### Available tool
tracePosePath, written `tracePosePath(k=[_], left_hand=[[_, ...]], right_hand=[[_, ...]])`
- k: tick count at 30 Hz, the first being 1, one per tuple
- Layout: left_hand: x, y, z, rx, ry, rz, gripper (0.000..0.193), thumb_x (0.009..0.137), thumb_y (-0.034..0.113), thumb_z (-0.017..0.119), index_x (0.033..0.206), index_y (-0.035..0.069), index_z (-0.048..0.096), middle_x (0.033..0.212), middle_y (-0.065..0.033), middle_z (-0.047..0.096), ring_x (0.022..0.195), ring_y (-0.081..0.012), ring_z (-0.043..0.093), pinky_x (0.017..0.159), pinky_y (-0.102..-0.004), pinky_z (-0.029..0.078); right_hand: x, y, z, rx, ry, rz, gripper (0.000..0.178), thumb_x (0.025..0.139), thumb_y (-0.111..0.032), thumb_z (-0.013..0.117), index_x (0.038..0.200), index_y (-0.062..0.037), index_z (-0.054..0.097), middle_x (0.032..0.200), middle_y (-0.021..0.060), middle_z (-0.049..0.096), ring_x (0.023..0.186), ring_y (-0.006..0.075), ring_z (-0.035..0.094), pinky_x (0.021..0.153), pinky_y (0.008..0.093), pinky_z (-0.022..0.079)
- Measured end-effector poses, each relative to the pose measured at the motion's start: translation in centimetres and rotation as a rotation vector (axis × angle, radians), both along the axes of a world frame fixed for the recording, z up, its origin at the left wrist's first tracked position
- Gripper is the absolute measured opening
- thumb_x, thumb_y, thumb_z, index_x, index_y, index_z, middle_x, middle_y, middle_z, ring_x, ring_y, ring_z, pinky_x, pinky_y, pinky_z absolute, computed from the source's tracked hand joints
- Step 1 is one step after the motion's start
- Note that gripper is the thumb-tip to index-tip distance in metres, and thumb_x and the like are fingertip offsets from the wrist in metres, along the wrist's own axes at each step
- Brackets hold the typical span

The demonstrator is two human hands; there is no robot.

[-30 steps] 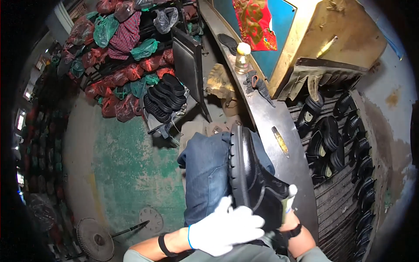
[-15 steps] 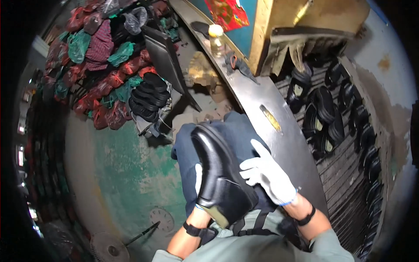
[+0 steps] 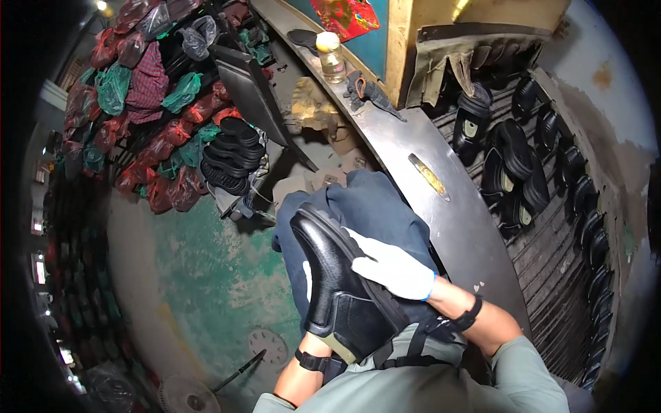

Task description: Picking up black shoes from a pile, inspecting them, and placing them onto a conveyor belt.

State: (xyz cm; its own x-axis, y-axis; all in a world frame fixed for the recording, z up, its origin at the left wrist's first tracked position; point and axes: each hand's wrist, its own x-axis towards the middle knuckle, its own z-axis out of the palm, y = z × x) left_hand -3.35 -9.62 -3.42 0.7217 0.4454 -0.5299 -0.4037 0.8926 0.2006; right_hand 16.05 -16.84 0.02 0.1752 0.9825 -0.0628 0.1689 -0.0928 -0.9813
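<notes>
A black leather ankle boot [image 3: 329, 275] lies tilted across my lap, toe pointing away and sole edge facing right. Its shaft, with a pale olive patch at the top rim, is close to my body. My left hand [image 3: 307, 279], in a white glove, holds the boot from its left and underneath; most of its fingers are hidden behind the leather. On the other side my white-gloved right hand [image 3: 394, 270] grips the sole edge near the middle, thumb over the upper and fingers along the sole.
A metal bench [image 3: 441, 199] curves along my right, bearing a yellow-wrapped narrow tool [image 3: 428, 177], a yellow-lidded bottle [image 3: 330, 60] and a dark cloth-like bundle [image 3: 372, 96]. Black shoes [image 3: 513, 158] fill a slatted rack at right. Ahead left are stacked shoes [image 3: 233, 157] and bagged bundles [image 3: 162, 141].
My right hand, spread and apart from the boot before, has moved left onto its sole edge and closed there. The boot has turned slightly, showing more sole edge.
</notes>
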Motion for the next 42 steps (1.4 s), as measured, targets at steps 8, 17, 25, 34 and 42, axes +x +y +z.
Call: tracePosePath(k=[8, 17, 25, 34, 42], left_hand=[[1.9, -0.7, 2.0, 0.306, 0.167, 0.084, 0.064, 0.118, 0.062, 0.048, 0.147, 0.006, 0.065, 0.13, -0.0105, 0.076, 0.116, -0.024, 0.072, 0.11, -0.0379, 0.058], [3.8, -1.8, 8.6, 1.952, 0.347, -0.784, 0.069, 0.093, 0.033, 0.089, 0.15, 0.002, 0.066, 0.157, -0.0236, 0.062, 0.143, -0.0409, 0.061, 0.121, -0.0487, 0.05], [-13.1, -4.2, 1.5, 1.979, 1.057, -0.54, 0.102, 0.079, 0.032, 0.099, 0.163, 0.003, 0.049, 0.174, -0.028, 0.04, 0.161, -0.0491, 0.038, 0.131, -0.0592, 0.035], [-18.0, -8.4, -3.3, 1.515, 1.363, -0.373, 0.062, 0.082, 0.02, 0.094, 0.132, -0.004, 0.065, 0.126, -0.0239, 0.067, 0.117, -0.0426, 0.067, 0.104, -0.0485, 0.054], [-19.7, -7.9, 8.2, 1.799, 0.808, -1.317, 0.017, 0.106, 0.026, 0.064, 0.102, 0.01, 0.069, 0.095, -0.0216, 0.068, 0.089, -0.0476, 0.067, 0.076, -0.0567, 0.053]], right_hand=[[-0.6, -8.1, 6.3, -0.028, -0.235, 0.133, 0.153, 0.076, -0.046, 0.105, 0.181, 0.0013, 0.004, 0.184, 0.0296, 0.021, 0.171, 0.0406, 0.023, 0.139, 0.0489, 0.022], [7.8, -32.8, 6.2, 0.002, 0.046, -0.781, 0.088, 0.087, -0.024, 0.089, 0.153, -0.0098, 0.033, 0.144, 0.0133, 0.041, 0.132, 0.0268, 0.039, 0.11, 0.0412, 0.039], [24.1, -52.7, -5.9, -0.291, 0.238, -1.433, 0.051, 0.087, -0.013, 0.075, 0.137, -0.0119, 0.07, 0.107, 0.0011, 0.067, 0.092, 0.0173, 0.065, 0.083, 0.0331, 0.055], [5.1, -22.1, -2.2, -0.116, -0.972, -0.415, 0.083, 0.088, -0.032, 0.082, 0.158, -0.0003, 0.052, 0.136, 0.0263, 0.06, 0.128, 0.047, 0.058, 0.114, 0.0552, 0.049], [-1.8, -25.6, -1.2, -0.082, -0.049, -0.027, 0.033, 0.108, -0.024, 0.067, 0.136, -0.0087, 0.075, 0.109, 0.0169, 0.074, 0.095, 0.0393, 0.072, 0.09, 0.0481, 0.06]])
